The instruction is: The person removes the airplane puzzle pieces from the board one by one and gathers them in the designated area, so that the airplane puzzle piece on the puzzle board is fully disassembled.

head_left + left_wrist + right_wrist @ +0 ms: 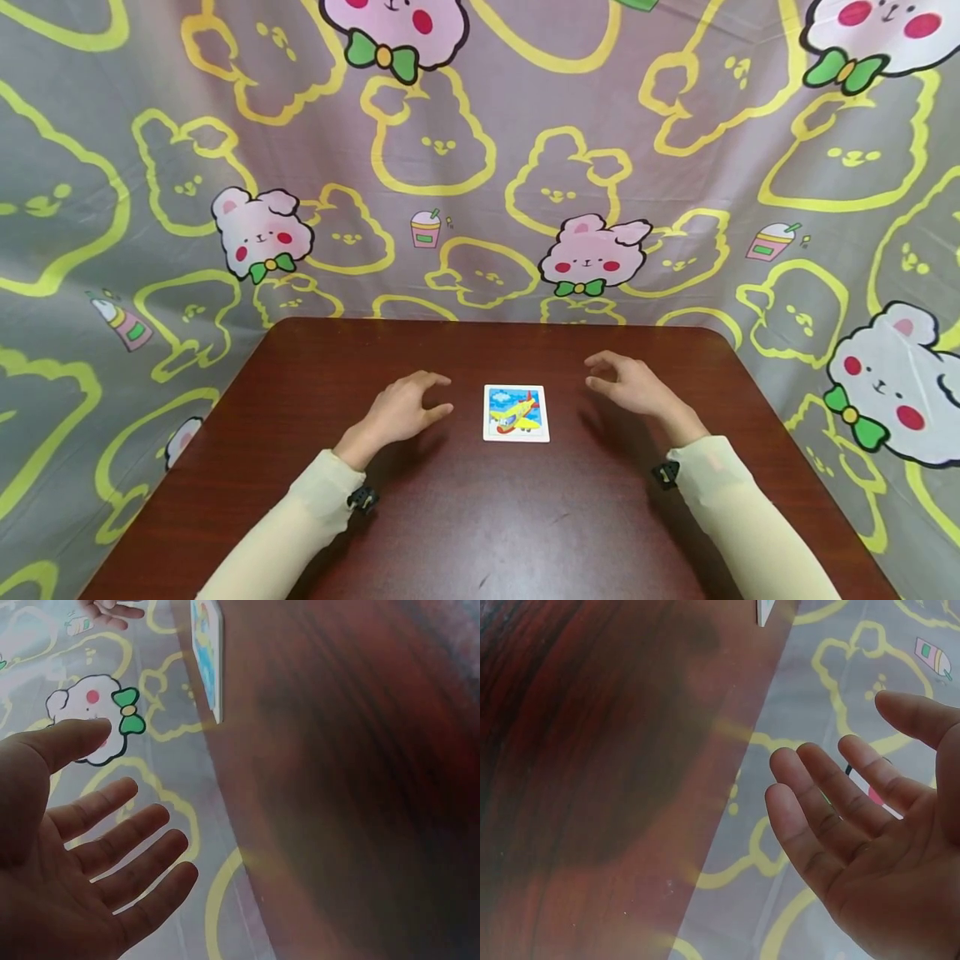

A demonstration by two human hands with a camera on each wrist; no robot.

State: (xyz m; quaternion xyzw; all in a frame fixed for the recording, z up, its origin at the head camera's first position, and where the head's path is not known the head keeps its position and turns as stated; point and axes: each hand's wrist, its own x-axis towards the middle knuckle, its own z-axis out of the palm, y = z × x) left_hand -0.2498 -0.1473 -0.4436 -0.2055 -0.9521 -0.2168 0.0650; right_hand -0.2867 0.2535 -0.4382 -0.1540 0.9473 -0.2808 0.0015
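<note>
A small square picture puzzle [516, 413] with a white border lies flat on the table, showing a yellow airplane on blue sky. To its left hovers my left hand [405, 406], fingers relaxed and apart from it, holding nothing. On the other side my right hand [633, 387] is likewise loose and empty, a little farther from the puzzle. In the left wrist view the puzzle [206, 656] appears at the top, beyond the spread fingers. Only a corner of the puzzle [764, 610] shows in the right wrist view.
The dark brown wooden table [480, 517] has rounded far corners. A grey curtain [480, 233] printed with yellow outlines and white rabbits hangs behind it and along both sides. Each cream sleeve carries a small black device [363, 500] near the wrist.
</note>
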